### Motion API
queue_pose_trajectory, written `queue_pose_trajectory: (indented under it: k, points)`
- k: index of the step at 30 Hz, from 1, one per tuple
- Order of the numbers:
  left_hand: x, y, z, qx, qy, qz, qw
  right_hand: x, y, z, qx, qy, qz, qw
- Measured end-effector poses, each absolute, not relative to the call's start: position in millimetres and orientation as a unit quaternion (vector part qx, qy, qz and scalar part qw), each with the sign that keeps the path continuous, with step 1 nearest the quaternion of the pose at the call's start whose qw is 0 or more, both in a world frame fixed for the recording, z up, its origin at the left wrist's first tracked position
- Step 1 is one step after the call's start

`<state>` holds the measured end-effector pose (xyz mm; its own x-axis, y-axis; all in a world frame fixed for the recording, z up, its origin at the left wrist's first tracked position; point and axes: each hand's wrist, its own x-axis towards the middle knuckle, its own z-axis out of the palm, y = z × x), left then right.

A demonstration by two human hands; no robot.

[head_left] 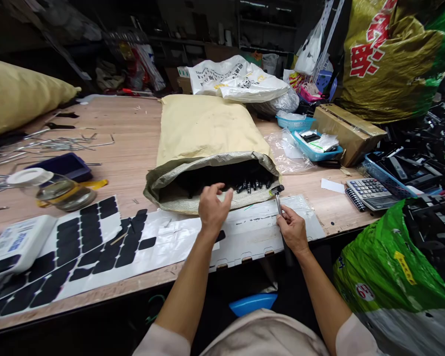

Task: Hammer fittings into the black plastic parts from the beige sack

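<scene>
My left hand (215, 210) is in front of the sack's mouth, its thumb and index finger apart and nothing visible between them. The other fingers of that hand are partly hidden. The cream woven sack (211, 128) lies on the table with its rolled mouth facing me. Inside it, small black parts (249, 186) with shiny bits sit at the right of the opening; the deeper inside is dark. Just right of the mouth, my right hand (293, 230) pinches a silver rod with a black crosspiece (278, 198) on top. A dark lower end shows below that hand.
Black adhesive pads on white sheets (89, 232) cover the left front, near a glass jar (68, 193) and bent metal rods (59, 143). To the right are a calculator (373, 193), blue baskets (317, 148) and a cardboard box (346, 131). A green sack (378, 267) stands beside the table.
</scene>
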<state>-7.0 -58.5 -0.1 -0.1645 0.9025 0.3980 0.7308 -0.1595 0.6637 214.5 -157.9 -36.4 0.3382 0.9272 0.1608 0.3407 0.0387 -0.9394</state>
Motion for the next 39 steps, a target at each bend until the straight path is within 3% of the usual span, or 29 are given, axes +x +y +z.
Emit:
queue_pose_trajectory:
  k: [3, 8, 12, 18, 25, 32, 39]
  points:
    - [-8, -10, -1, 0.580, 0.711, 0.388, 0.085, 215, -157, -38, -0.630, -0.507, 0.281, 0.517]
    - [-11, 9, -3, 0.582, 0.723, 0.338, 0.157, 216, -155, -40, -0.628, -0.501, 0.284, 0.523]
    - [-19, -25, 3, 0.591, 0.694, 0.388, 0.136, 215, -155, -37, -0.629, -0.496, 0.287, 0.525]
    - [-22, -106, -14, 0.726, 0.520, 0.349, 0.285, 214, -156, -33, -0.634, -0.504, 0.277, 0.517]
    - [-17, -125, -39, 0.776, 0.489, 0.317, 0.239, 213, -159, -34, -0.641, -0.512, 0.251, 0.514]
    - [-17, -125, -37, 0.760, 0.511, 0.329, 0.229, 209, -175, -43, -0.610, -0.476, 0.218, 0.595]
    - [-14, -123, -38, 0.745, 0.525, 0.325, 0.252, 181, -219, -25, -0.580, -0.588, 0.274, 0.493]
